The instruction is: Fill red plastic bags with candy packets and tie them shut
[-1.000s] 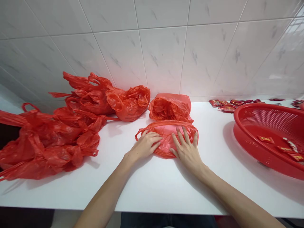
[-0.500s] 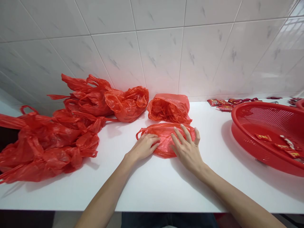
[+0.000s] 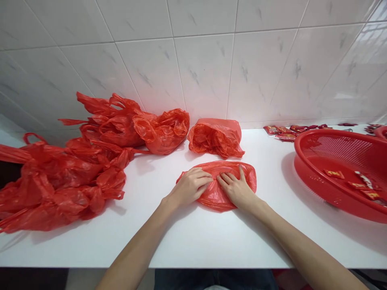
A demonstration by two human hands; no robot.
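The left hand [image 3: 190, 187] and the right hand [image 3: 237, 189] lie palm down on a flattened red plastic bag [image 3: 248, 177], side by side with the fingertips just apart. Neither hand is clamped on the bag: both press on it from above, the left with its fingers close together and the right with its fingers slightly spread. The bag lies flat on the white worktop [image 3: 211, 241] directly under the hands, and its edges show around and between them.

Just beyond the hands, a crumpled red bag [image 3: 215, 139] sits against the tiled wall [image 3: 205, 72]. Further off, past the left hand, a loose red bundle [image 3: 163, 133] lies against the wall and touches a heap of knotted red bags [image 3: 60, 177], which spreads to the edge of the view.

Well past the right hand stands a round red plastic basket [image 3: 298, 151] with a mesh side. Red sachets [image 3: 334, 174] lie inside it, and more red sachets [image 3: 282, 133] lie on the worktop behind it, along the wall.
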